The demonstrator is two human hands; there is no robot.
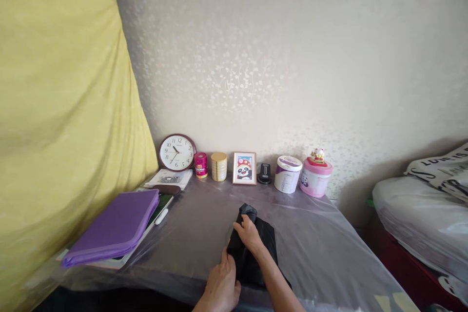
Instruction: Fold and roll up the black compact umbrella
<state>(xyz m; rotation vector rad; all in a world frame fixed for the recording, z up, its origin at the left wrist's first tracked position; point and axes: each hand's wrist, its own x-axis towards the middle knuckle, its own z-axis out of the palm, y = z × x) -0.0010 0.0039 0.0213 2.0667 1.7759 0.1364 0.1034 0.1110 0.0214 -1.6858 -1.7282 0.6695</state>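
Observation:
A black bundle of thin, slightly shiny material (266, 239) lies on the table near its front edge. It looks like a bag or cloth, but I cannot tell which. Its left part is folded over into a thick, loose roll. My right hand (249, 235) reaches across the bundle and is closed on the upper end of this roll. Lower down, my left hand (223, 280) grips the roll's left edge, with the thumb and fingers partly hidden.
A plastic-covered table (193, 234) extends around the bundle. Purple folders (113, 224) and a white marker (161, 216) lie left. Along the wall stand a clock (177, 152), a pink tin (201, 165), a yellow-lidded jar (219, 166), a framed panda picture (244, 168) and two tubs (287, 175).

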